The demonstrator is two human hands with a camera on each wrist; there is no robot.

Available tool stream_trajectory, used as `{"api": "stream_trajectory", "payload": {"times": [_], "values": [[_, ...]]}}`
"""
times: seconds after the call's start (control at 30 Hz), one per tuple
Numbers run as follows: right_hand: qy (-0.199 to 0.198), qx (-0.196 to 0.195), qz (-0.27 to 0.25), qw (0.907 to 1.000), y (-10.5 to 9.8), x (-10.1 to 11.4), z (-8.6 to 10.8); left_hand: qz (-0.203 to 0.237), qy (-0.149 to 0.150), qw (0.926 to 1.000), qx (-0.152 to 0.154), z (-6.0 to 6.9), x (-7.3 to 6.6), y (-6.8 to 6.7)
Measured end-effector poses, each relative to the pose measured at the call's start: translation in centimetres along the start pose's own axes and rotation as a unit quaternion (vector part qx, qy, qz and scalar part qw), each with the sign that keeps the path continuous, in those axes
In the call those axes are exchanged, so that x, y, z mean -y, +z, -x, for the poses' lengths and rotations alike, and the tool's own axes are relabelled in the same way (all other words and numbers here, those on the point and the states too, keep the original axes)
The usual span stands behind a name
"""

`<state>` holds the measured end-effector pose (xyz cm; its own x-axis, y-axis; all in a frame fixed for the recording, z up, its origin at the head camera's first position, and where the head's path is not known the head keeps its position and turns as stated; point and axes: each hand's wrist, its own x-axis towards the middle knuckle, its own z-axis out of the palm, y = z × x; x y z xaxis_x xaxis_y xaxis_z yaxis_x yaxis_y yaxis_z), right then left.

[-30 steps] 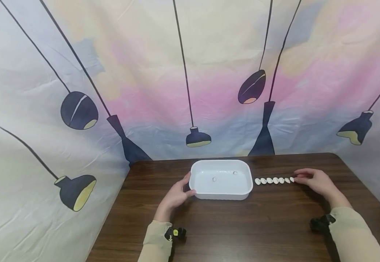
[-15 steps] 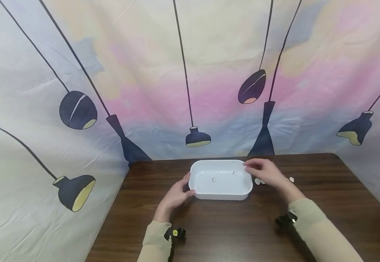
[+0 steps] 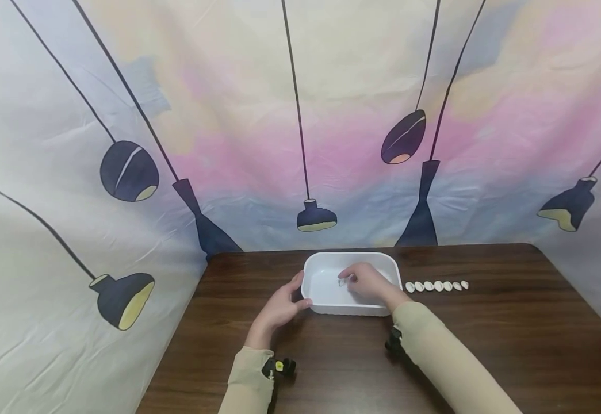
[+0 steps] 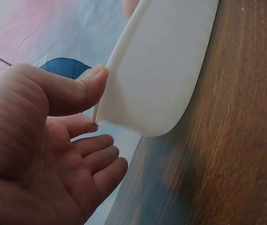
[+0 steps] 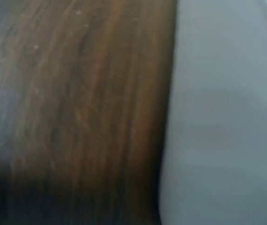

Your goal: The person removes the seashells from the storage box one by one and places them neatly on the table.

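Note:
On the table, a white rectangular dish (image 3: pixel 352 310) stands with its open side up. My left hand (image 3: pixel 281 305) grips its left end, thumb at the front corner. In the left wrist view, thumb (image 4: pixel 93 86) and index fingertip touch the dish's rim, while the other fingers curl loosely. Inside the dish, my right hand (image 3: pixel 367 282) pinches a small white shell (image 3: pixel 340 282) lying near the floor's middle. The hand covers the right part of the dish floor. Only the dish's wall (image 5: pixel 222 112) and blurred tabletop show in the right wrist view.
Several small white shells (image 3: pixel 438 286) lie in a straight row on the brown wooden table (image 3: pixel 341 356), right of the dish. A patterned cloth (image 3: pixel 228 144) with printed lamps hangs behind the table's back edge.
My right hand has moved left from the far end of the shell row, over the dish's right rim, and down into the dish. The left hand keeps its hold on the dish.

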<state>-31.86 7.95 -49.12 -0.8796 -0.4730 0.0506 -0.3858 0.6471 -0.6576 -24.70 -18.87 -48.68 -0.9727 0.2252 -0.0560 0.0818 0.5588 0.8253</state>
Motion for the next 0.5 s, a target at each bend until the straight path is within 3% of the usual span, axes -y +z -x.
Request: {"api": "stream_trajectory", "payload": {"times": [0.23,0.5], "values": [[0.021,0.004,0.021,0.9995,0.74,0.11,-0.49,0.004,-0.003,1.0,0.004,-0.01,0.04,0.04],[-0.001,0.002,0.026,0.9996,0.38,-0.45,-0.48,0.009,-0.004,1.0,-0.002,0.09,-0.04,0.0]]}}
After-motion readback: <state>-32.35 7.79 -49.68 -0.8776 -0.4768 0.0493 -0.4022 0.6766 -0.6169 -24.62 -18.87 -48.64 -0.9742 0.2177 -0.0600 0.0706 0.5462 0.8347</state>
